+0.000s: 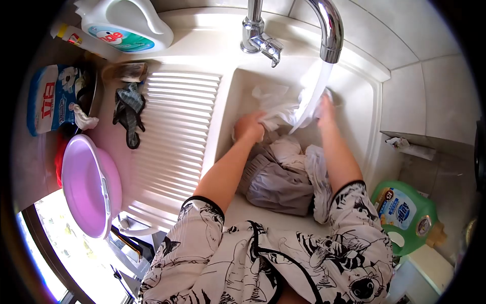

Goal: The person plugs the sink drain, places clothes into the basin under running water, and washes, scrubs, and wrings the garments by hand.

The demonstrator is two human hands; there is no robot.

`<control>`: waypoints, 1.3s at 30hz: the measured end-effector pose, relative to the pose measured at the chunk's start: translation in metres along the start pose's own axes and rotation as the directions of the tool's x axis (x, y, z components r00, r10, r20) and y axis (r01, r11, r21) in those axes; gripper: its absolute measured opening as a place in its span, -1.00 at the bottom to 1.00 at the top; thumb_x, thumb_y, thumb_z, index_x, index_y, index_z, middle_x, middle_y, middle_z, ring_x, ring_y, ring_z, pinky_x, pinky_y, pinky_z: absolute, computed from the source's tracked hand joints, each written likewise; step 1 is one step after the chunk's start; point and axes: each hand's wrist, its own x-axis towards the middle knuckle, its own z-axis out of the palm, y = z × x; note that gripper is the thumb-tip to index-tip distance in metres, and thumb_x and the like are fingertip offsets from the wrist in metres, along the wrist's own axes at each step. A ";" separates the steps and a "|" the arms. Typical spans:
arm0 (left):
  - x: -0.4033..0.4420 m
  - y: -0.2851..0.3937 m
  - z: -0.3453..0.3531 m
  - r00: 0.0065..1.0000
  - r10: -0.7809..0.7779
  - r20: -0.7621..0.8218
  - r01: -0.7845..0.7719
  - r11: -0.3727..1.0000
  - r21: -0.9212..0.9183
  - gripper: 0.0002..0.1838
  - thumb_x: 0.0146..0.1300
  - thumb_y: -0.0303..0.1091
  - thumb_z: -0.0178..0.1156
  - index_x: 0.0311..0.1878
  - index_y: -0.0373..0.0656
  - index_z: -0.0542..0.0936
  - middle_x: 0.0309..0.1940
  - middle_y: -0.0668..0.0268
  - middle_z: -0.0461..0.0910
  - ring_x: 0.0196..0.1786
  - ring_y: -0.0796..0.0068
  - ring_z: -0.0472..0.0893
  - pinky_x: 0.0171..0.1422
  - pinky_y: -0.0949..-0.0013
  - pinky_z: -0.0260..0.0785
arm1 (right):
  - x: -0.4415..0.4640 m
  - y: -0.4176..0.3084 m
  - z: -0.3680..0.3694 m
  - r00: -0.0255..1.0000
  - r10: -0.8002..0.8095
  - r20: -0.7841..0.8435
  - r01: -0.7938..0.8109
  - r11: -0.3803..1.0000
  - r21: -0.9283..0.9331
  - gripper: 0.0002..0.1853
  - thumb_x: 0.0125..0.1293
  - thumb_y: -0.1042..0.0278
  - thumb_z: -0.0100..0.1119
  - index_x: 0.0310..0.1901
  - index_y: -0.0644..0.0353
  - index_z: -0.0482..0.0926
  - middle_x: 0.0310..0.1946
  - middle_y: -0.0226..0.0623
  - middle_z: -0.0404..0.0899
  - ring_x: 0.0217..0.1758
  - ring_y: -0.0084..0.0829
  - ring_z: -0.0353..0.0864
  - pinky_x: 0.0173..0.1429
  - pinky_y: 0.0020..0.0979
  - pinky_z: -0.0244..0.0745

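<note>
Water runs from the chrome faucet (331, 43) into the white sink (362, 109), falling onto a wet white cloth (276, 104). On the cloth's left part my left hand (249, 126) is closed, its fingers partly turned away. My right hand (326, 109) grips the cloth's other end beside the water stream, slightly blurred. Below my hands lies a heap of wet laundry: a grey garment with a gathered waistband (281, 185), and paler pieces (288, 152) next to it. A light grey piece (318, 182) hangs along the right side of the heap, near my right forearm.
Left of the basin is a ribbed washboard (174, 126) with a dark grey cloth (129, 111) and a brush (126, 72). A pink basin (83, 185) stands at far left. White (129, 28) and green (405, 215) detergent jugs flank the sink.
</note>
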 end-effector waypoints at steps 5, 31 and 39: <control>0.007 0.014 -0.033 0.975 -0.206 0.083 0.208 0.718 -0.664 -0.66 -0.07 -0.66 0.11 -0.19 -0.15 0.64 -0.02 0.24 0.60 -0.04 0.38 0.58 -0.01 0.45 0.37 | -0.018 -0.018 -0.068 0.970 -0.169 0.176 0.162 0.985 0.050 -0.51 0.15 0.11 0.23 -0.02 0.35 0.49 -0.14 -0.09 0.55 -0.23 -0.33 0.59 -0.24 -0.30 0.50; 0.040 0.084 -0.007 0.971 0.145 0.190 -0.148 0.989 0.003 -0.63 -0.02 -0.16 0.23 -0.08 0.02 0.59 -0.04 0.26 0.56 0.02 0.14 0.55 0.03 0.24 0.45 | -0.084 0.044 0.013 0.732 0.069 0.678 -0.321 0.912 0.254 -0.27 0.22 -0.35 -0.08 0.16 0.17 0.41 0.18 -0.02 0.38 0.28 -0.05 0.29 0.39 -0.06 0.07; -0.040 0.159 -0.053 0.810 0.568 0.150 -0.570 0.821 -0.034 -0.74 -0.03 -0.25 0.19 -0.21 0.00 0.61 -0.19 0.27 0.58 -0.02 0.16 0.54 0.02 0.18 0.44 | -0.115 0.025 -0.002 0.584 -0.150 0.798 -0.479 0.729 0.488 -0.45 0.31 -0.17 -0.15 0.05 0.15 0.47 -0.13 -0.23 0.58 -0.04 -0.26 0.54 0.06 -0.18 0.46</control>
